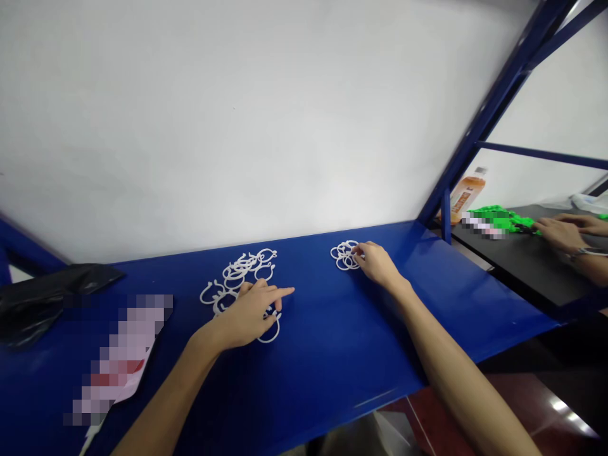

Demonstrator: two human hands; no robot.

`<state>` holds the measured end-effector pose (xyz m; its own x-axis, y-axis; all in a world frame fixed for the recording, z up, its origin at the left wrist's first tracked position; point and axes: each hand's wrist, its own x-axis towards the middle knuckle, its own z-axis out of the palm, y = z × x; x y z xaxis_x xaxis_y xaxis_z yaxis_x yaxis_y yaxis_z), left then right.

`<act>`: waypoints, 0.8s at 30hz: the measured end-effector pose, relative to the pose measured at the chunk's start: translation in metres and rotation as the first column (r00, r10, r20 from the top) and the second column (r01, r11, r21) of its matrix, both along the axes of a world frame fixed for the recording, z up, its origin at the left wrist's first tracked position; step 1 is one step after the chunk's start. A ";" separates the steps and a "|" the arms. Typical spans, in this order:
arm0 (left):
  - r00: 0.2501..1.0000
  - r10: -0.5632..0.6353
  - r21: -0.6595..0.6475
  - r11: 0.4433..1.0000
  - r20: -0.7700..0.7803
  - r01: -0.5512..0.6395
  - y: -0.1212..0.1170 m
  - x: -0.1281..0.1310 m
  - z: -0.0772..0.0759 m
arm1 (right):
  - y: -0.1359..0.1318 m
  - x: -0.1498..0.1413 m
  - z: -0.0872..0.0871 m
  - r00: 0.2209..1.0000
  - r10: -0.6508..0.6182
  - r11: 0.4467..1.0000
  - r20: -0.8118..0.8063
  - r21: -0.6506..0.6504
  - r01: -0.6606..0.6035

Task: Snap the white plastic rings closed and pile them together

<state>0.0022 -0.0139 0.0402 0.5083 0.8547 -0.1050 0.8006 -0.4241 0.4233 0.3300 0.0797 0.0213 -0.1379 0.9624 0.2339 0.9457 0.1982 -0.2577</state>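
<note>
Two bare forearms reach from the bottom of the frame across a blue shelf [332, 342]. The left hand [249, 313] lies palm down with its forefinger stretched flat and the other fingers loosely curled, pressing on an open white plastic ring [272, 330] at the near edge of a loose pile of open rings [242, 272]; it pins the ring rather than grips it. The right hand [377, 263] is drawn narrow, fingertips pinched at the rim of a smaller cluster of rings [344, 255] farther along the shelf; whether one ring is actually held between the fingers cannot be told.

The step in hand looks like sorting: rings taken singly from the loose pile and gathered in the tidier cluster. The next move would call for sliding the pinned ring free of its neighbours without dragging the tangle along.

To the left lie a black plastic bag [52, 297] and a blurred packet [118, 354]. Beyond the blue upright at right, another person's hands [565, 231] work among green parts [498, 218] on a dark table [522, 259], a bottle [468, 193] standing behind.
</note>
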 end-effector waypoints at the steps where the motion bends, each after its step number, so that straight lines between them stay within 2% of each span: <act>1: 1.000 0.000 0.022 1.000 0.004 0.000 0.001 0.001 -0.002 | 0.000 0.000 0.000 1.000 -0.007 1.000 0.002 0.004 0.007; 6: 0.999 0.029 0.185 0.982 0.044 -0.036 0.007 0.004 -0.014 | -0.001 0.001 0.001 0.999 -0.048 0.998 0.009 0.032 0.048; 10: 0.997 0.048 0.258 0.964 0.057 -0.061 0.010 0.006 -0.021 | -0.002 0.001 0.002 0.999 -0.051 0.998 0.003 0.048 0.050; 14: 0.995 0.052 0.304 0.950 0.085 -0.076 0.010 0.012 -0.022 | -0.003 -0.001 0.003 0.999 -0.045 0.996 -0.017 0.078 0.047; 17: 0.986 0.089 0.298 0.946 0.142 -0.128 0.008 0.019 -0.018 | -0.008 -0.010 0.008 0.995 0.010 0.986 -0.103 0.164 0.007; 19: 0.971 0.113 0.281 0.944 0.212 -0.171 0.006 0.025 -0.016 | -0.016 -0.023 0.013 0.974 0.125 0.973 -0.189 0.215 -0.083; 21: 0.945 0.137 0.260 0.941 0.297 -0.218 0.004 0.030 -0.015 | -0.028 -0.038 0.017 0.916 0.303 0.944 -0.262 0.216 -0.251; 24: 0.891 0.177 0.219 0.932 0.418 -0.287 0.002 0.037 -0.015 | -0.047 -0.061 0.018 0.778 0.543 0.837 -0.316 0.124 -0.533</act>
